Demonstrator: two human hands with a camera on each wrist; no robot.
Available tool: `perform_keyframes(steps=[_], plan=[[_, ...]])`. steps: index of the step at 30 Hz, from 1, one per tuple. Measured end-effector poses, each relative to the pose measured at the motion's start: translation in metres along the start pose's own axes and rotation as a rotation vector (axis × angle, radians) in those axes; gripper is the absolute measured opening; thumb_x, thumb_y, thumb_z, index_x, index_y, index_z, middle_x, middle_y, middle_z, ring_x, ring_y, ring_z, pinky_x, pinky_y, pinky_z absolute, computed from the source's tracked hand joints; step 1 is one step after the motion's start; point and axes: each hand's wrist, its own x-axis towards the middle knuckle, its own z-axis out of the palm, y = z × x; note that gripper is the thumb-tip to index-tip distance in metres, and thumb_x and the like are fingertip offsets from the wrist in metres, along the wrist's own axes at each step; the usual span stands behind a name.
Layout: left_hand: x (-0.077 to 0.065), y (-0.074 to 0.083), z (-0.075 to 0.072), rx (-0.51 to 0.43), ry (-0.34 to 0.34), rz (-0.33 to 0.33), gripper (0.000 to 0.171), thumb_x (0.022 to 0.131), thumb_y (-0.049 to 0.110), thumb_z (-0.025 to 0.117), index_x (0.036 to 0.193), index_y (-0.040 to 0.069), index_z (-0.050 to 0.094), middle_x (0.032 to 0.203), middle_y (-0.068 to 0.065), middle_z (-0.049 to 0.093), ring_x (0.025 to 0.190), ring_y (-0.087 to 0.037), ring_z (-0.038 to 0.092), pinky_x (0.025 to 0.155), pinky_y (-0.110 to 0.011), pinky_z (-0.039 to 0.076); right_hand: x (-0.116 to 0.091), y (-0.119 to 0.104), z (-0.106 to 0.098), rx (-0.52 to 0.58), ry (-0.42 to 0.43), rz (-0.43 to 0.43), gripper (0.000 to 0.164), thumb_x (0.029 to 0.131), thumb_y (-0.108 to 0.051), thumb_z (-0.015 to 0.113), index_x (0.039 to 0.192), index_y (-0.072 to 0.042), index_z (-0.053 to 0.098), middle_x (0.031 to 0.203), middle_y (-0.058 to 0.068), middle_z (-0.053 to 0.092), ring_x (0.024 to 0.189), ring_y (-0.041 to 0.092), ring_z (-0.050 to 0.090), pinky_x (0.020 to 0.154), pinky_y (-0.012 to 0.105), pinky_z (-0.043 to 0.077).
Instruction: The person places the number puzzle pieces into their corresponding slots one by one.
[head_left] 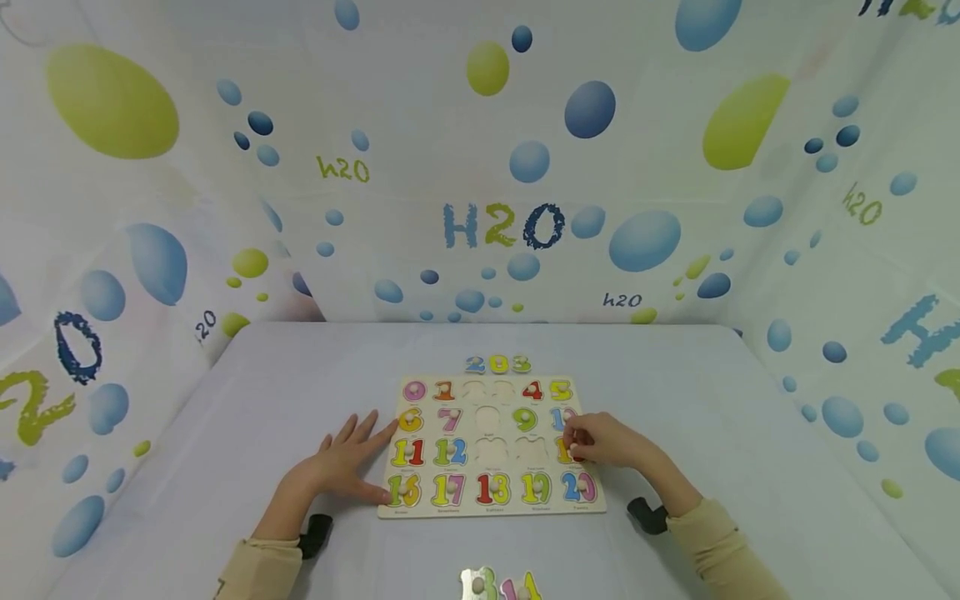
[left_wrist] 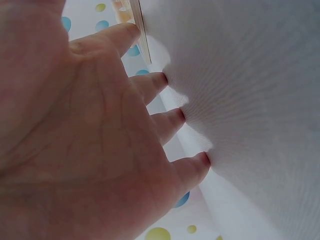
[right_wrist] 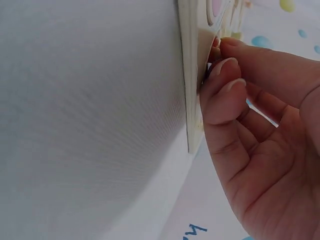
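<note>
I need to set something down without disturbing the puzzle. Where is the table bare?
Bare patches of the white table: left of the left hand, right of the right hand, and between the pale rectangular wooden board and the loose multicoloured number pieces nearest the person. Crowded: the board, mostly filled, with hands at both sides.

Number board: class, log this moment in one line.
number board: five slots vacant; left hand: spread, left edge; right hand: curled at right-side pieces; loose pieces: far and near
</note>
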Motion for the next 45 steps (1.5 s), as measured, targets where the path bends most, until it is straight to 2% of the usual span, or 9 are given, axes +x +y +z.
perform_keyframes(steps=[7,10,15,18,21,28,33,37,45], plan=[[-0.001,-0.001,-0.003,0.012,0.003,0.01,0.106,0.064,0.054,0.079,0.147,0.008,0.029,0.15,-0.027,0.013,0.133,-0.051,0.003,0.097,-0.071,0.006,-0.015,-0.026,-0.002,-0.057,0.063,0.073,0.022,0.088,-0.01,0.066,0.11,-0.007,0.06,0.076,-0.006,0.055,0.065,0.01,0.05,0.056,0.025,0.045],[-0.001,0.001,-0.004,0.004,-0.003,0.014,0.106,0.065,0.054,0.078,0.147,0.008,0.029,0.15,-0.028,0.012,0.133,-0.051,0.003,0.098,-0.07,0.006,-0.027,-0.049,0.008,-0.097,0.074,0.031,0.023,0.087,-0.011,0.067,0.109,-0.011,0.061,0.08,-0.011,0.053,0.068,0.008,0.049,0.058,0.024,0.045],[-0.001,0.003,-0.002,0.014,-0.006,0.014,0.106,0.065,0.052,0.079,0.147,0.007,0.029,0.149,-0.028,0.013,0.133,-0.052,0.004,0.097,-0.071,0.007,-0.042,-0.086,0.046,-0.045,-0.158,-0.23,0.015,0.086,-0.014,0.068,0.099,-0.019,0.062,0.075,-0.019,0.051,0.067,-0.002,0.047,0.06,0.015,0.044],[-0.001,0.003,-0.002,0.016,-0.002,0.015,0.106,0.065,0.052,0.079,0.146,0.007,0.029,0.149,-0.028,0.013,0.133,-0.052,0.004,0.097,-0.071,0.007,-0.046,-0.101,0.065,-0.052,-0.309,-0.319,0.011,0.087,-0.015,0.067,0.095,-0.021,0.062,0.07,-0.02,0.047,0.062,-0.007,0.043,0.057,0.01,0.041],[-0.001,0.003,-0.001,0.01,-0.002,0.018,0.106,0.065,0.052,0.08,0.146,0.007,0.029,0.149,-0.029,0.013,0.132,-0.052,0.003,0.096,-0.072,0.006,-0.047,-0.107,0.077,-0.067,-0.358,-0.362,0.008,0.088,-0.012,0.064,0.091,-0.019,0.061,0.065,-0.018,0.044,0.059,-0.008,0.039,0.053,0.009,0.037],[-0.002,0.003,-0.002,0.005,-0.001,0.02,0.106,0.065,0.051,0.08,0.146,0.006,0.029,0.149,-0.029,0.013,0.132,-0.053,0.003,0.096,-0.072,0.006,-0.039,-0.098,0.076,0.052,-0.341,-0.376,0.009,0.088,-0.011,0.064,0.089,-0.019,0.06,0.066,-0.017,0.046,0.059,-0.009,0.04,0.053,0.011,0.04],[-0.001,0.002,-0.002,0.009,0.002,0.02,0.105,0.065,0.051,0.08,0.146,0.007,0.03,0.149,-0.029,0.013,0.132,-0.052,0.003,0.096,-0.072,0.006,-0.017,-0.075,0.045,0.136,-0.145,-0.239,0.01,0.088,-0.011,0.065,0.089,-0.02,0.061,0.07,-0.015,0.053,0.062,-0.001,0.048,0.056,0.018,0.046],[-0.002,0.001,-0.002,0.001,0.002,0.011,0.106,0.064,0.05,0.08,0.146,0.006,0.03,0.149,-0.029,0.013,0.132,-0.053,0.003,0.096,-0.072,0.006,0.007,-0.046,0.02,0.08,-0.004,-0.134,0.006,0.088,-0.009,0.064,0.088,-0.015,0.061,0.067,-0.011,0.053,0.059,0.004,0.048,0.054,0.021,0.043],[0.0,0.0,0.001,-0.004,-0.004,0.008,0.106,0.064,0.051,0.08,0.146,0.007,0.03,0.149,-0.028,0.013,0.133,-0.051,0.003,0.097,-0.072,0.005,0.029,-0.031,0.013,0.006,-0.034,-0.096,0.004,0.086,-0.009,0.066,0.087,-0.008,0.063,0.066,-0.009,0.05,0.059,0.006,0.046,0.054,0.021,0.039]])
